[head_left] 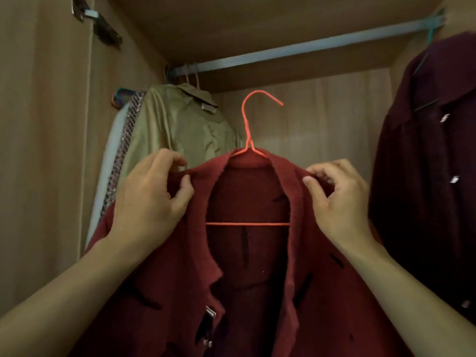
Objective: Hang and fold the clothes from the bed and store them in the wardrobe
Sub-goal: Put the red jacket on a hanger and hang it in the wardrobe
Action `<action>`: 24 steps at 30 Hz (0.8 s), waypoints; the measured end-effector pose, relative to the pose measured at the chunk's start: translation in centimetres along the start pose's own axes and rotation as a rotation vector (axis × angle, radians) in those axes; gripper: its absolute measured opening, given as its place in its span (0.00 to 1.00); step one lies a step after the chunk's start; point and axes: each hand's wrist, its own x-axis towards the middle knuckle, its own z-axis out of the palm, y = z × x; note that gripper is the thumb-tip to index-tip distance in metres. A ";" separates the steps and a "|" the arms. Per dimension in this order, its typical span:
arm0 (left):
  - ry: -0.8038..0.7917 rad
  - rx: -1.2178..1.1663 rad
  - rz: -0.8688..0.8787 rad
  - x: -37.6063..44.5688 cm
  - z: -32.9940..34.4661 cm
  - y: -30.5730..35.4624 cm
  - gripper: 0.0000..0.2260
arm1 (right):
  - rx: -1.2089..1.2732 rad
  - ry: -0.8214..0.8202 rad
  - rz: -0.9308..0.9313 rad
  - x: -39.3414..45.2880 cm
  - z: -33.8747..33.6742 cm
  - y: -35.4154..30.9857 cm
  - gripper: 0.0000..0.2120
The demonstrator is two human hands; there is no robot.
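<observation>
Red coat on an orange wire hanger, held up inside the wardrobe with the hook below the rail and not on it. Left hand grip pinches the coat's left shoulder by the collar, right hand grip pinches the right shoulder, fingers curled on the cloth. Olive jacket hangs at the rail's left end, dark maroon garment at the right, probably on a teal hanger, too dim to be sure.
</observation>
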 end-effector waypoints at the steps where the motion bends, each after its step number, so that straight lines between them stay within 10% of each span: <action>1: 0.021 0.016 0.000 0.5 0.8 0.0 0.09 | 0.025 0.008 -0.002 0.5 1.1 1.1 0.04; 24: -0.022 0.577 0.394 10.5 9.2 -4.8 0.09 | 0.469 0.080 -0.039 10.8 19.9 10.9 0.05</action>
